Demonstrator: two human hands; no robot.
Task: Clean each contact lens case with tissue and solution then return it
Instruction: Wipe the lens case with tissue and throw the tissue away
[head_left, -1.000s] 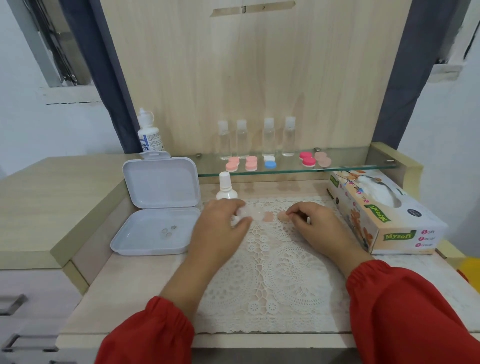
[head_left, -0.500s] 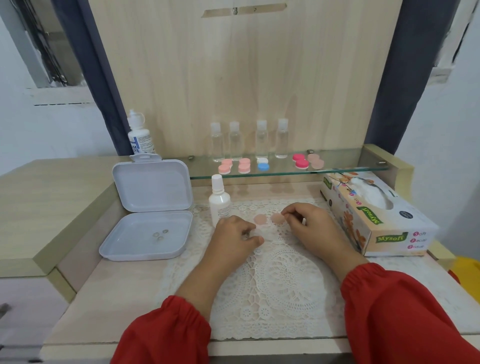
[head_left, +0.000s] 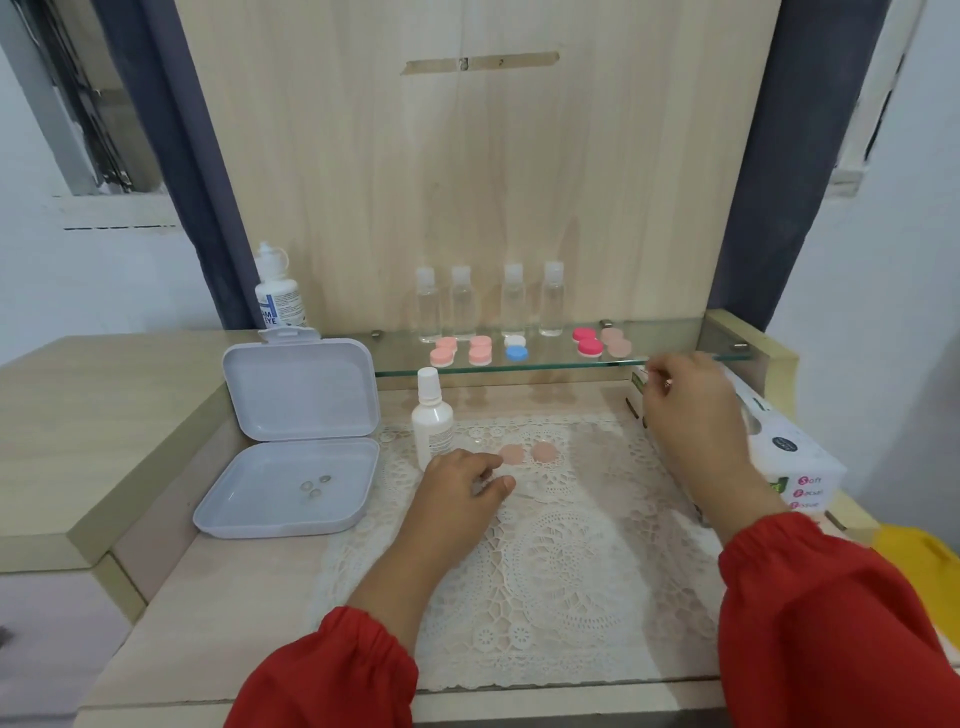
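Reaching forward and to the right, the right hand hangs raised over the near end of the tissue box, wrist bent, knuckles toward the camera; its fingers are curled together at the tips near the glass shelf's front edge, and whether they pinch anything cannot be told. The left hand lies low on the lace mat, forearm running in from a red sleeve; its fingers are loosely bent and its thumb points right, and I cannot tell whether anything sits under them. Just beyond the left fingertips lie two pale pink caps side by side on the mat, apart from both hands; a white spray bottle stands upright just left of them, near the left hand's knuckles. Further left an open white box sits with its lid tilted up, a few small clear pieces in its tray. On the shelf stand four clear bottles in a row; in front of them rest the contact lens cases, pink, white and blue, magenta and beige; a larger solution bottle stands at the shelf's left end.
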